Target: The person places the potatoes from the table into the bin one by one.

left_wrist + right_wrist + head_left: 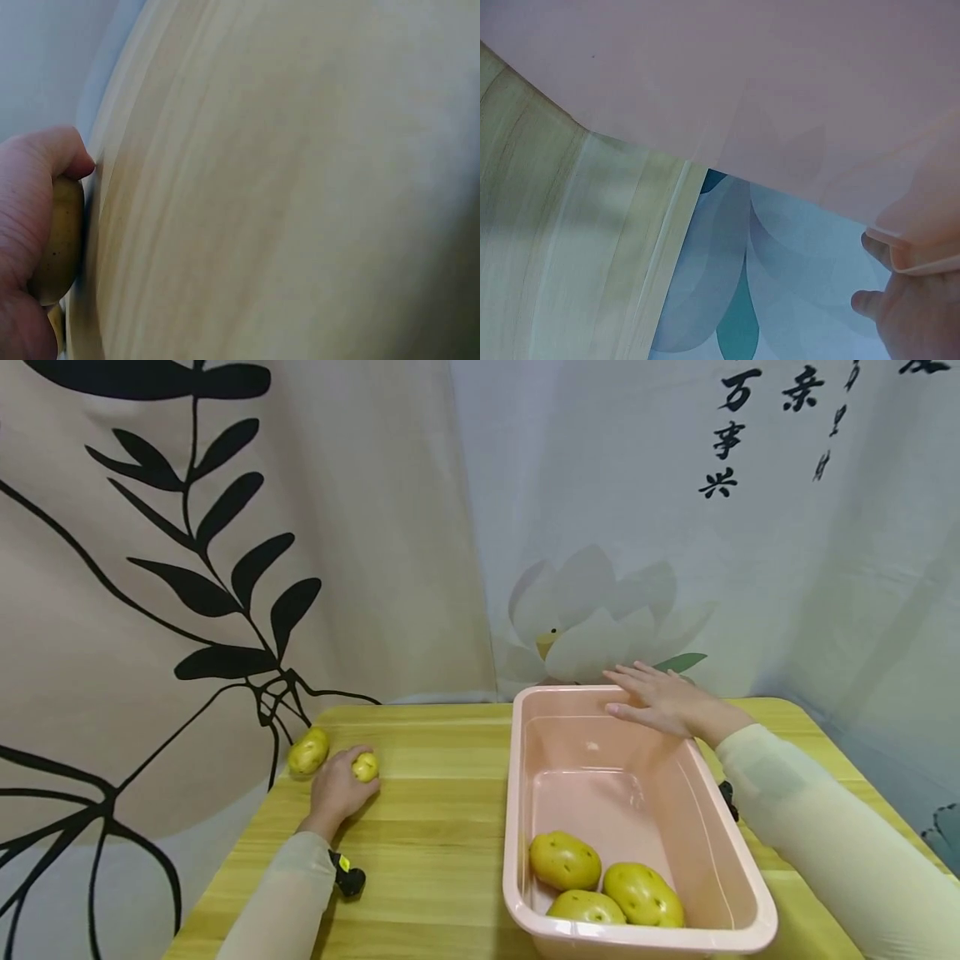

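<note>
Near the table's far left, my left hand [341,787] grips a small yellow potato [365,767], its fingers and thumb around it. In the left wrist view, the potato [64,244] shows between thumb and palm, close over the wood. A second potato [308,752] lies just left of that hand, at the table's edge. My right hand [667,700] rests at the far right corner of a pink plastic basin [512,810], fingers extended over the rim. Three larger potatoes sit at the basin's near end, one of them a rounded potato [566,860] on the left.
The wood-grain table [442,827] carries the basin on its right half. Behind stands a curtain [390,527] with black leaves, a pale flower and written characters. A black wrist device [348,875] hangs beside the left sleeve.
</note>
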Tool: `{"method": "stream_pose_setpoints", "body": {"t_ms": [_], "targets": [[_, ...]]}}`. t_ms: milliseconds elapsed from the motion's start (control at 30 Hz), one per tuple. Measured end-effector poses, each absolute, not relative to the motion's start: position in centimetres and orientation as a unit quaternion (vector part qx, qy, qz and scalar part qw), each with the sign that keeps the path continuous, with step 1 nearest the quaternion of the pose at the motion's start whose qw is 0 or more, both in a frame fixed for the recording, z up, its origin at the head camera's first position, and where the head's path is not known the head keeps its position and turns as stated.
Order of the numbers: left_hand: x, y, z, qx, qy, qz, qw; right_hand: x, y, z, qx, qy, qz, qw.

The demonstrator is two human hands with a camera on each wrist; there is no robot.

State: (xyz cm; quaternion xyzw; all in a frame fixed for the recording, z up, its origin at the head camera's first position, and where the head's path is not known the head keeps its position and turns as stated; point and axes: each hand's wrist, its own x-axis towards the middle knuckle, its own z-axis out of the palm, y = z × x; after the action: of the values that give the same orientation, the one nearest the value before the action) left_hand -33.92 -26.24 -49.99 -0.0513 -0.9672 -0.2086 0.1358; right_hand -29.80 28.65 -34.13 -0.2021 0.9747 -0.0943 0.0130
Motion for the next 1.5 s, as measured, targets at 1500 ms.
{"method": "stream_pose_setpoints", "body": {"t_ms": [1500], "targets": [[-30.8, -18.8, -49.2, -0.16, -0.974, -0.098, 0.128, -29.7, 28.5, -34.1, -0.206, 0.974, -0.098, 0.007]]}}
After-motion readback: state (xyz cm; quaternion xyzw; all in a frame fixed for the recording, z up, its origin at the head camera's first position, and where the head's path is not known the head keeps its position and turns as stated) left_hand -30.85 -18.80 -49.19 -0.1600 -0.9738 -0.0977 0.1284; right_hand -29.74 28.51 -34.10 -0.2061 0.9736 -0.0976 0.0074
